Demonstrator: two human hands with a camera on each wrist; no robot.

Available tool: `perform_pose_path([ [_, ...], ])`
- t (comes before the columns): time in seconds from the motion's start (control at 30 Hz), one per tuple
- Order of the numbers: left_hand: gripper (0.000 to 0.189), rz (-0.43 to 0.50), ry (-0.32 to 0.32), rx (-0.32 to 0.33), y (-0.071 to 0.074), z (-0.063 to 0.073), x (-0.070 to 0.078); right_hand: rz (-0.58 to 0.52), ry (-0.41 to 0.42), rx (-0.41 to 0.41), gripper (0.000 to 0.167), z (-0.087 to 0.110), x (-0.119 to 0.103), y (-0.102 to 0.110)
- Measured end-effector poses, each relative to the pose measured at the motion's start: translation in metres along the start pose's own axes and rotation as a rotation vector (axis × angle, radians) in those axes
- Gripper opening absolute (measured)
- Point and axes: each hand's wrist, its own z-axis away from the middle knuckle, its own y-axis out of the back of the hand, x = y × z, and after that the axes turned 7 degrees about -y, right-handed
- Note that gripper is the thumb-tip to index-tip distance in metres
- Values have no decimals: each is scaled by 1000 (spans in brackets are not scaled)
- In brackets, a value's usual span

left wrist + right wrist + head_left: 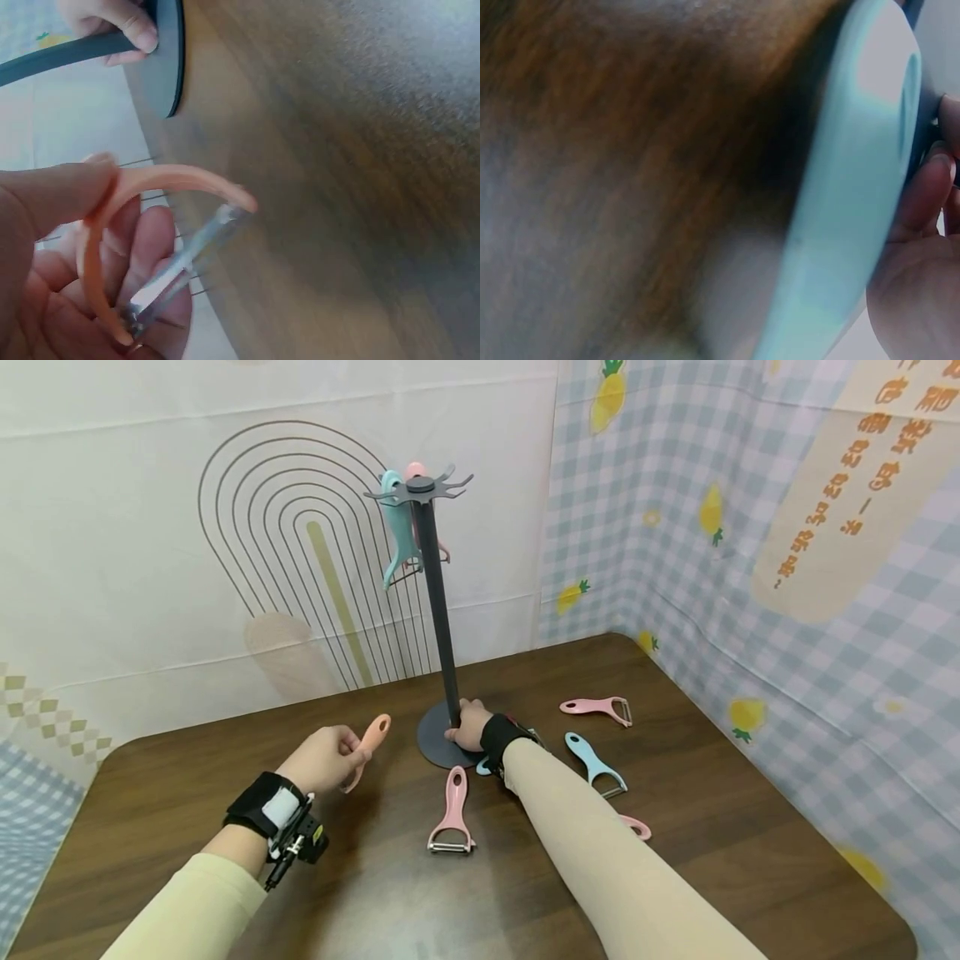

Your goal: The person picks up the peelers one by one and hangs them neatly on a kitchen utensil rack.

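My left hand (318,762) pinches an orange peeler (377,732) above the table, left of the stand's round base (432,742). In the left wrist view, thumb and fingers hold the peeler's curved head (176,177), with its metal blade (184,266) facing the table. Low on the dark stand's pole (438,602), my right hand (472,727) grips just above the base. A light blue peeler (847,187) lies under the right wrist, mostly hidden in the head view. Up on the stand's hooks hang a teal peeler (402,527) and a pink one (416,469) partly behind it.
A pink peeler (454,802) lies in front of the base. Right of the right forearm are another pink peeler (592,705), a blue peeler (592,762) and a pink handle (637,827) partly covered by the sleeve. Cloth-covered walls (480,568) border the table's back and right.
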Motion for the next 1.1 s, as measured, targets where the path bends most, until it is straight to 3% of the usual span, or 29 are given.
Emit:
perform_pose_path([
  [0.17,24,11,2,65,6,1,4,-18,-1,0,35,-3,3,-2],
  [0.43,25,3,-43,94,7,3,7,-44,2,1,24,-4,5,-2],
  [0.7,22,31,-54,101,3,4,3,-54,2,19,24,-1,4,-1],
  [0.83,16,39,-54,123,2,4,1,-56,5,18,23,2,2,-1],
  [1.1,22,29,-62,173,6,3,0,-59,3,18,23,4,1,-1],
])
